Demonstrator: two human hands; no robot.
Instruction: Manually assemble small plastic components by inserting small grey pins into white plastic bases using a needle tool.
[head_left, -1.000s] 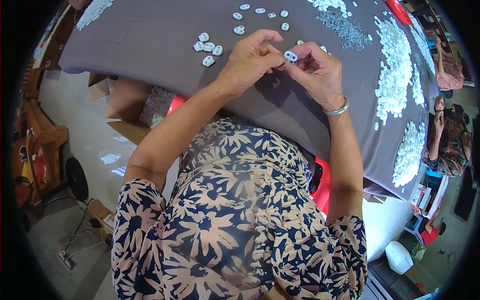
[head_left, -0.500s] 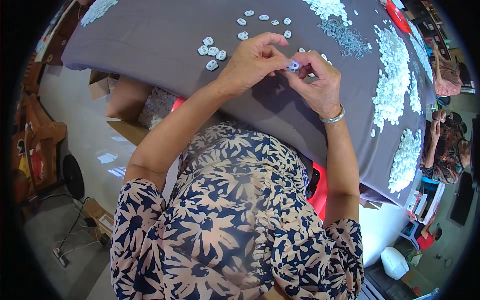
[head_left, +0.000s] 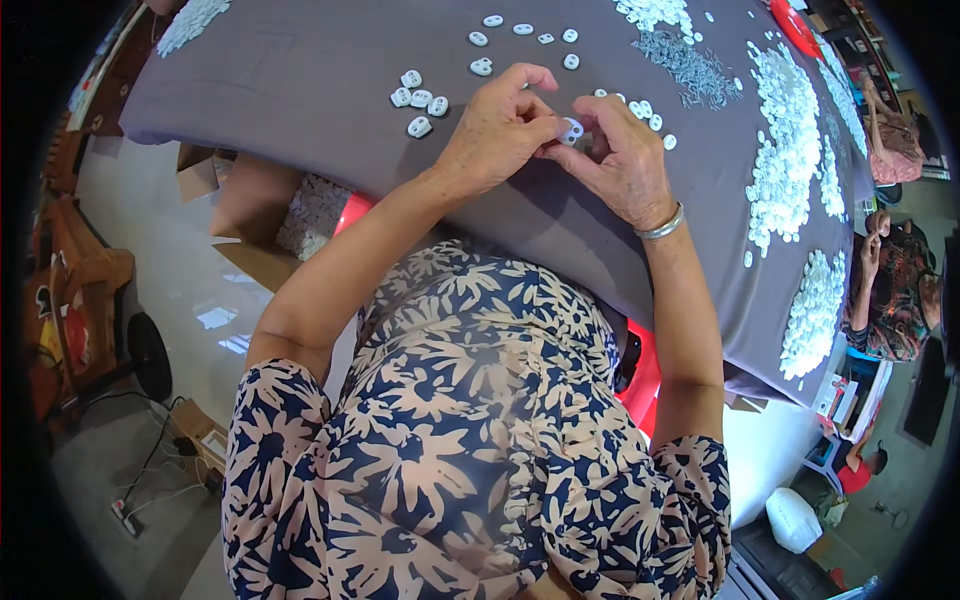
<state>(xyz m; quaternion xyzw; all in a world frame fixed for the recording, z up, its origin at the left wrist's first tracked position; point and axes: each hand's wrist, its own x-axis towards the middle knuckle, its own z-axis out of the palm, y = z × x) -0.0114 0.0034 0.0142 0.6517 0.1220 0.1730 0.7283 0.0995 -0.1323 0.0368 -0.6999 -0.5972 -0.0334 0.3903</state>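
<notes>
My left hand (head_left: 497, 130) pinches a small white oval cord lock (head_left: 572, 131) with two dark holes between its thumb and fingers, just above the near part of the table. My right hand (head_left: 625, 160), with a silver bangle at the wrist, is close against it from the other side. Its thumb rests by the left fingertips, while the index finger arches away with a gap between. Similar white cord locks lie in a small cluster (head_left: 421, 99) left of my hands, in a loose scatter (head_left: 523, 29) beyond them, and in a row (head_left: 645, 110) behind my right hand.
A grey cloth covers the table (head_left: 300, 90). Large heaps of white pieces (head_left: 785, 150) spread along the right side, beside a pile of thin grey parts (head_left: 690, 70). Below the left edge stands an open cardboard box (head_left: 260, 205) of white pieces. Another person (head_left: 895, 290) sits at right.
Both hands have shifted slightly left with the cord lock. My right index finger has lifted away from it, and the right thumb has slid toward the left fingertips.
</notes>
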